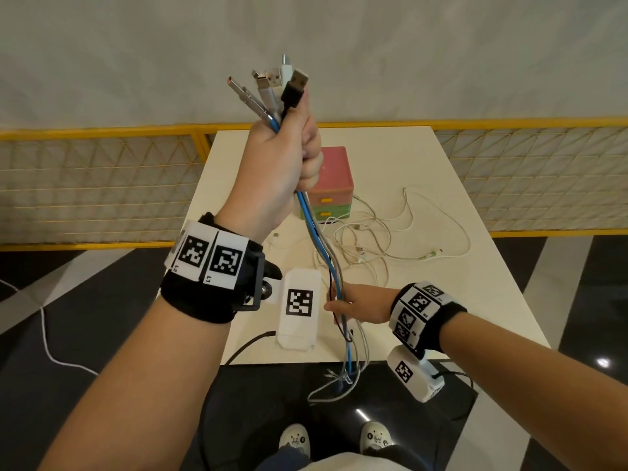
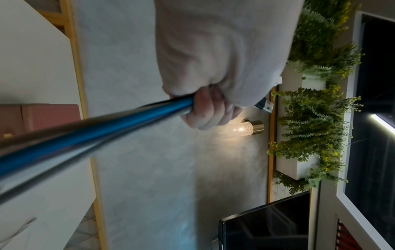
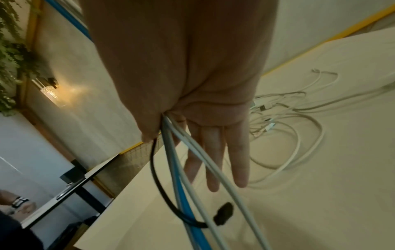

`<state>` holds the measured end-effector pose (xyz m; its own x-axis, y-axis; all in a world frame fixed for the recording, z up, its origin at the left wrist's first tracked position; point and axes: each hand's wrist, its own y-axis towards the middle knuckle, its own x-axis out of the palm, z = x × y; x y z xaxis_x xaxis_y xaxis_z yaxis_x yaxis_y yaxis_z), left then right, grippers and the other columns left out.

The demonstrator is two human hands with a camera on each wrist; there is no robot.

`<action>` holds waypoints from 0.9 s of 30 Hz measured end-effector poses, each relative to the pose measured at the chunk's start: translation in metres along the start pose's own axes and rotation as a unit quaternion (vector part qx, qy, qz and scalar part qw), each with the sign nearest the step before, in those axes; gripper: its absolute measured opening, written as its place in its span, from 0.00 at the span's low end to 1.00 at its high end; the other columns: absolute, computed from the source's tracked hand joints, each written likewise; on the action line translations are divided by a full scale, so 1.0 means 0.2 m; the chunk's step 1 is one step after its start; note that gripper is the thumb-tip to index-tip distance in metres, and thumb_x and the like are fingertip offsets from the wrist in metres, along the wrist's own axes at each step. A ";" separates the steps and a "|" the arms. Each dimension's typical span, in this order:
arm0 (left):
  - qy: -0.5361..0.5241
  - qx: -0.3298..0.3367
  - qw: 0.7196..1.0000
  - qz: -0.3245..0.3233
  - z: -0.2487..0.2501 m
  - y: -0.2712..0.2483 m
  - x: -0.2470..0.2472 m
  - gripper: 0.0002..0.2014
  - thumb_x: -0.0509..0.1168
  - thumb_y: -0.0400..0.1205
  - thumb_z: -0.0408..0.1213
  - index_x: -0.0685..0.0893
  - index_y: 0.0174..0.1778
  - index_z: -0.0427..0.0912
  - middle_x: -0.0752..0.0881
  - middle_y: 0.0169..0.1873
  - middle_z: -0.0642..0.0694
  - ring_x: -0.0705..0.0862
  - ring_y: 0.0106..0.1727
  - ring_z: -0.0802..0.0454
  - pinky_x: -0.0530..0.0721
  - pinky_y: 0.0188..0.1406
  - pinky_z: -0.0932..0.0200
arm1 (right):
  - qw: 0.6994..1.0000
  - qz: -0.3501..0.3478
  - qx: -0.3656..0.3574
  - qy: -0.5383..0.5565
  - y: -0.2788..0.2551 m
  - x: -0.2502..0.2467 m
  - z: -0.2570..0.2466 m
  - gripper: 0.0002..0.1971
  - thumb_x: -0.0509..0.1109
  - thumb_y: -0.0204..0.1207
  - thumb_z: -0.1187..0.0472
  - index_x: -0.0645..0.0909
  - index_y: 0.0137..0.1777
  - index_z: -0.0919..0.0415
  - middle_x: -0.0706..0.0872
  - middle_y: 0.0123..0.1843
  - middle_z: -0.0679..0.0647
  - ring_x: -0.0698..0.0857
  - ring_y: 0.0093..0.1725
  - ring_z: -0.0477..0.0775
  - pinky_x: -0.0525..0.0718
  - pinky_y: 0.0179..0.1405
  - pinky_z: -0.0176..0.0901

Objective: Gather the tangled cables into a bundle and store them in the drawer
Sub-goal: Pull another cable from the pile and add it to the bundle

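My left hand (image 1: 289, 158) is raised high above the table and grips a bundle of cables (image 1: 319, 246) just below its plug ends (image 1: 282, 86). Blue, grey, white and black strands hang from the fist (image 2: 209, 110). Lower down, my right hand (image 1: 356, 302) holds the same strands near the table's front edge; the thumb pinches them against the hand while the fingers (image 3: 215, 160) stay straight. The tails dangle past the edge. A small drawer unit (image 1: 336, 178), pink over green with yellow handles, stands mid-table, both drawers closed. More white cables (image 1: 373, 239) lie tangled on the white table (image 1: 458, 283).
A yellow mesh fence (image 1: 102, 185) runs behind the table. A white cable (image 1: 51, 341) trails on the dark floor at the left. My shoes (image 1: 295, 440) stand at the table's near edge. A black plug (image 3: 223, 214) hangs among the held strands.
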<state>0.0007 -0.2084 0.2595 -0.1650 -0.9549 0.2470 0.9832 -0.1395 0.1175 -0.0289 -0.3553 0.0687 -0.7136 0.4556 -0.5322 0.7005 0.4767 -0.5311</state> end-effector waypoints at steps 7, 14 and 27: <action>0.005 -0.001 1.000 0.010 -0.02 -0.03 -0.05 0.25 0.53 0.90 0.49 0.62 0.26 0.46 0.61 0.19 0.52 0.56 0.18 0.58 0.54 0.16 0.65 | 0.978 -0.160 0.055 0.125 -0.03 0.10 -0.06 0.08 0.59 0.83 0.56 0.72 0.47 0.60 0.86 0.49 0.62 0.88 0.53 0.62 0.89 0.50 0.49; 0.017 -0.019 0.999 0.035 -0.04 -0.08 -0.12 0.27 0.54 0.89 0.50 0.62 0.23 0.48 0.61 0.19 0.53 0.56 0.18 0.57 0.55 0.16 0.66 | 0.961 -0.178 0.067 0.199 -0.05 0.13 -0.06 0.12 0.57 0.85 0.52 0.69 0.50 0.61 0.88 0.38 0.62 0.89 0.38 0.60 0.90 0.31 0.43; 0.134 -0.096 0.985 -0.043 -0.18 -0.16 -0.11 0.26 0.58 0.88 0.45 0.62 0.23 0.49 0.58 0.20 0.51 0.53 0.21 0.52 0.53 0.18 0.63 | 0.998 -0.016 -0.043 0.050 0.01 0.04 0.06 0.30 0.70 0.70 0.77 0.71 0.71 0.59 0.80 0.64 0.56 0.82 0.63 0.55 0.81 0.62 0.45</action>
<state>-0.0243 -0.1929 0.2152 -0.2479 -0.9686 -0.0217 0.9672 -0.2461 -0.0628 -0.0341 -0.3591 0.0558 -0.7357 0.5108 -0.4448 0.6773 0.5530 -0.4852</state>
